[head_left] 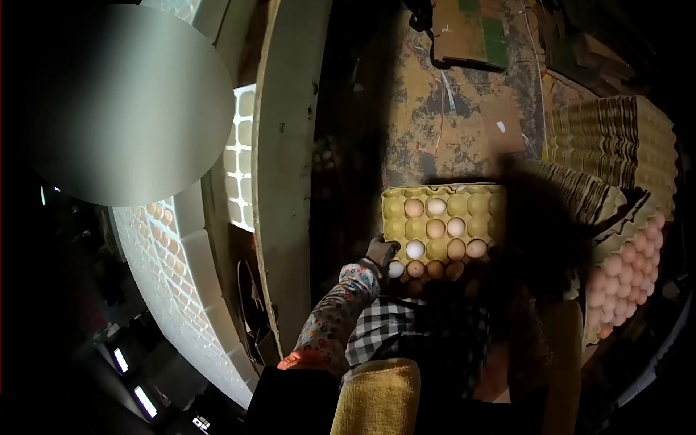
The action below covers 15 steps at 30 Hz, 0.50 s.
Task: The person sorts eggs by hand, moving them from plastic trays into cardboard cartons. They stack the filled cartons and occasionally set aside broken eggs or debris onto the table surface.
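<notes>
A yellow pulp egg tray (435,190) sits in front of me, partly filled with white and brown eggs, and several of its cups hold none. The near rows fall into shadow. My left hand (382,251), dark at the fingers below a floral sleeve (330,319), is closed on the tray's left edge, beside a white egg (396,269). Another white egg (415,249) and a brown egg (454,271) rest in cups nearby. Deep shadow covers the tray's right side, where my right hand cannot be made out.
To the right, nested empty egg trays (609,138) stand stacked, with a tilted tray of brown eggs (623,279) below. At left, a long board (286,145) borders brightly lit egg trays (167,239). A flattened cardboard box (471,32) lies on the worn floor (413,145).
</notes>
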{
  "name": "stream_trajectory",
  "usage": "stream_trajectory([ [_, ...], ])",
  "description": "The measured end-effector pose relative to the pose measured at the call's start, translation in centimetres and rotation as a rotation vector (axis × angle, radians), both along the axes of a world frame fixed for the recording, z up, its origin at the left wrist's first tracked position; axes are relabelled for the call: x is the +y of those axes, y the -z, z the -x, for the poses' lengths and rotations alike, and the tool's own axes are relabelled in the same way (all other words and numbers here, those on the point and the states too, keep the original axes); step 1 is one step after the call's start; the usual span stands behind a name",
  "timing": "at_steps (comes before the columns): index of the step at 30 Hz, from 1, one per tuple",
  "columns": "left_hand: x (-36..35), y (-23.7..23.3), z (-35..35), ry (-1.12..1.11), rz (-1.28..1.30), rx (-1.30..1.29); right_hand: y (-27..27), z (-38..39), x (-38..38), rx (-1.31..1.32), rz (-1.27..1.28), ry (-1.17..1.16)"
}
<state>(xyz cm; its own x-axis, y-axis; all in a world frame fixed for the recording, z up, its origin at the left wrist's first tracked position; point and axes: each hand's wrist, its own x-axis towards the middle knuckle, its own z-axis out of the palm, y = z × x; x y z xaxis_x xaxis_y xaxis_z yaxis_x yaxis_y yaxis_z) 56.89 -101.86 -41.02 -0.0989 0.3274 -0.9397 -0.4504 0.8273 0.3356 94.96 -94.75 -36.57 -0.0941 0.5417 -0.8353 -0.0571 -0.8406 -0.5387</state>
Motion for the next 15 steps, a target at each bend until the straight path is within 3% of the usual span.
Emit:
stream_trajectory([
  [1,-0.5,4.1,0.3,-0.065,-0.012,-0.059,3.9,0.0,0.7,-0.005,0.014,-0.008],
  [2,-2.0,9.7,0.5,0.167,-0.365,0.152,7.9,0.3,1.4,-0.005,0.025,-0.016],
  [4,-3.0,20.3,1.4,0.825,-0.508,0.433,15.4,0.5,3.4,0.018,0.022,-0.044],
  [5,-1.5,23.3,1.7,0.900,-0.428,0.523,21.0,1.4,4.3,0.049,0.032,-0.057],
  [11,5.4,35.5,2.2,0.994,-0.246,0.687,39.2,5.3,11.7,0.262,-0.023,-0.185],
  [15,6.6,41.8,1.9,1.110,-0.327,0.740,45.3,6.9,15.3,0.297,-0.069,-0.261],
])
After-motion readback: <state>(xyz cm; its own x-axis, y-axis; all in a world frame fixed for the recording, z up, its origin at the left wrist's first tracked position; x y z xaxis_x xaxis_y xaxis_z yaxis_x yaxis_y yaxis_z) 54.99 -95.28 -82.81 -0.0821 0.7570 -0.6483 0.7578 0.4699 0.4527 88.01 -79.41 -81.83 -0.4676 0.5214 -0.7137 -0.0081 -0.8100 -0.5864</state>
